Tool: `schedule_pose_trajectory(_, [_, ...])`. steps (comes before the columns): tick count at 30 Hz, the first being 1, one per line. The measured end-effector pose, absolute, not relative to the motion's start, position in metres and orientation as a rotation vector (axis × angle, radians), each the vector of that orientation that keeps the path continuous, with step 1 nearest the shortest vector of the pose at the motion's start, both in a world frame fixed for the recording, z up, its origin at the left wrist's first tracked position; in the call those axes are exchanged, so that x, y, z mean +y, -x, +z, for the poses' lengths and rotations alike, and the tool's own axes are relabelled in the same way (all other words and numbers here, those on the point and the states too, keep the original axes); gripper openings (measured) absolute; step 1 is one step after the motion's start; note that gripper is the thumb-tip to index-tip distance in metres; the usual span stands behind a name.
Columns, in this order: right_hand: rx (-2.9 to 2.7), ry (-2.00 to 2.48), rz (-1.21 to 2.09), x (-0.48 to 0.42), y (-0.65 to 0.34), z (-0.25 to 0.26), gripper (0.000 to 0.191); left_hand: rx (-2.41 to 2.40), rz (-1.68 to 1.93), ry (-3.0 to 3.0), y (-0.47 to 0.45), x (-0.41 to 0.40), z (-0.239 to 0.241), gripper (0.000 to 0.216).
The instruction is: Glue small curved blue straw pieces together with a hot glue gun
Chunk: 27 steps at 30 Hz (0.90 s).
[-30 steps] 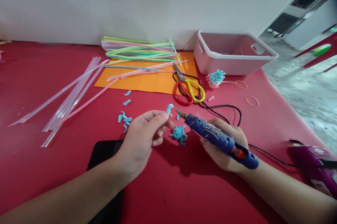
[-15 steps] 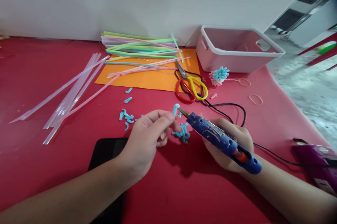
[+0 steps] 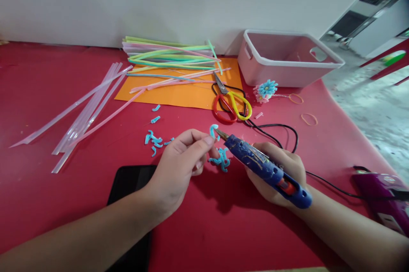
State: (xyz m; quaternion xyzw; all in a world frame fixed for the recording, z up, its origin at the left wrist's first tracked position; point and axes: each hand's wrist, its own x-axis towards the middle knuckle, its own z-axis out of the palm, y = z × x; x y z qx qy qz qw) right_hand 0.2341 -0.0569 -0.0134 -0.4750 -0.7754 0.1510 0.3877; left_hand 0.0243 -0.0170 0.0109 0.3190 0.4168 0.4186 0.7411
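Note:
Between thumb and forefinger my left hand (image 3: 179,169) pinches a short curled piece of blue pipe cleaner (image 3: 212,129), its bent end pointing up. My right hand (image 3: 284,167) is wrapped round a dark blue glue gun (image 3: 255,161) with strands of dried glue on its body. The metal nozzle (image 3: 221,134) is at the curled end of the piece, touching or very close to it. Below, on the red table (image 3: 198,238), lies a cluster of joined blue curls (image 3: 221,161). More cut blue pieces (image 3: 154,139) are to the left of my left hand.
Scissors (image 3: 228,97) with red and yellow handles lie beyond my hands, near a black cord (image 3: 281,126). Pipe cleaners (image 3: 172,56) rest on orange paper (image 3: 182,99). A pink basket (image 3: 287,73), a flower hair tie (image 3: 267,89), clear glue sticks (image 3: 92,110), a phone (image 3: 128,186) and a purple device (image 3: 380,195) surround them.
The glue gun's rear end has shifted slightly left and up, its nozzle staying by the curl. The blue piece looks turned a little, its bend closer to the nozzle. Both grips stay the same.

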Motion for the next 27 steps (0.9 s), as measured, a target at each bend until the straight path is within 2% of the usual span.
schedule_pose_trajectory(15, [-2.052, 1.156, 0.225, -0.0548, -0.2353, -0.0155, 0.022, 0.892, 0.92, -0.728, -0.0211, -0.0183, 0.0095, 0.022])
schedule_pose_trajectory(27, [-2.054, 1.153, 0.228, -0.0551, -0.2354, -0.0151, 0.02, 0.862, 0.883, -0.634, -0.0204, -0.0172, 0.0091, 0.019])
